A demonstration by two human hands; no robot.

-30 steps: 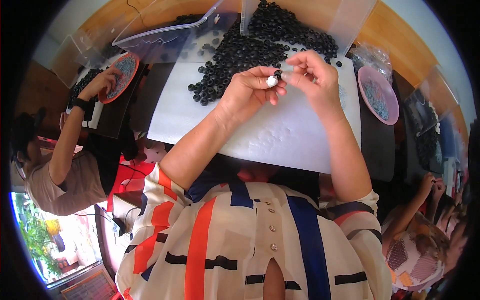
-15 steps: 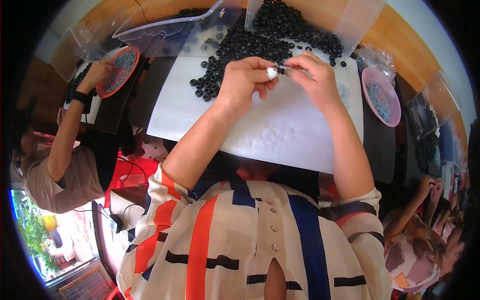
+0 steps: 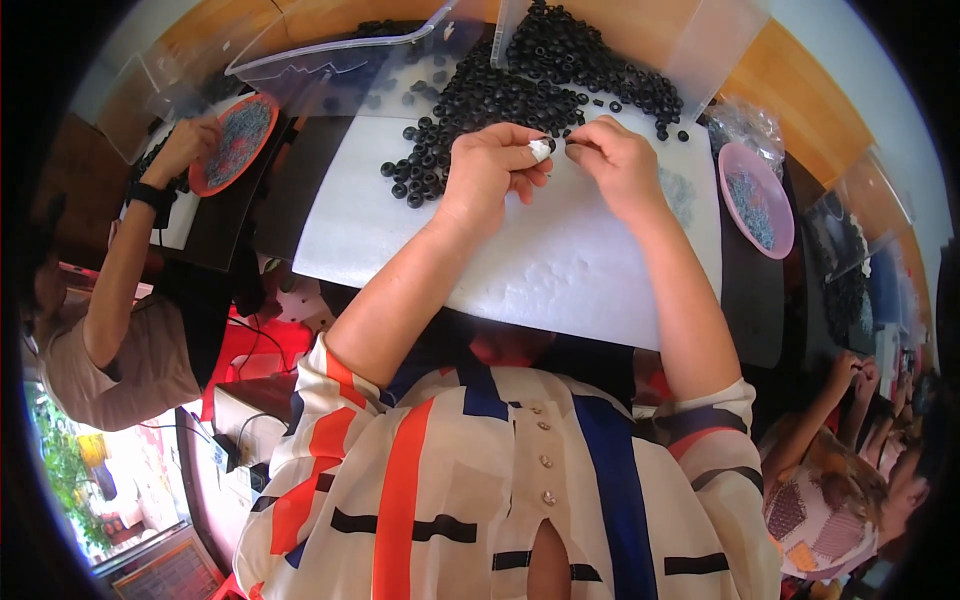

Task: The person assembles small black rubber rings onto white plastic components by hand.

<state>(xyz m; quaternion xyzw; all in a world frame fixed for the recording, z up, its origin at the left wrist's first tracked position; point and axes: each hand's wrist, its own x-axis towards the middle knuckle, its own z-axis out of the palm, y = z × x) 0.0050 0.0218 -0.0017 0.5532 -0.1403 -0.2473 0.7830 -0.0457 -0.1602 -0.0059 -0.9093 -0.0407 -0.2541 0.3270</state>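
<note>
My left hand (image 3: 480, 175) is closed in a pinch, holding a small black ring-shaped part (image 3: 551, 145) at its fingertips. A white wrapping (image 3: 540, 150) covers the tip of its thumb. Just to the right, my right hand (image 3: 622, 170) has thumb and forefinger pressed together; whatever they grip is too small to name. A narrow gap separates the two sets of fingertips. Both hands are above a white foam sheet (image 3: 400, 240), in front of a heap of black ring-shaped parts (image 3: 465, 105).
A pink bowl (image 3: 727, 203) of small blue-grey pieces stands at the right, beside a clear plastic bag (image 3: 752, 130). Clear plastic bins (image 3: 335, 62) lie at the back. At left, a co-worker's hand (image 3: 190, 145) is by an orange bowl (image 3: 272, 112). Other people sit at far right.
My right hand has drawn slightly away from the left, opening a gap between the fingertips. The left stays nearly in place. The view has shifted a little.
</note>
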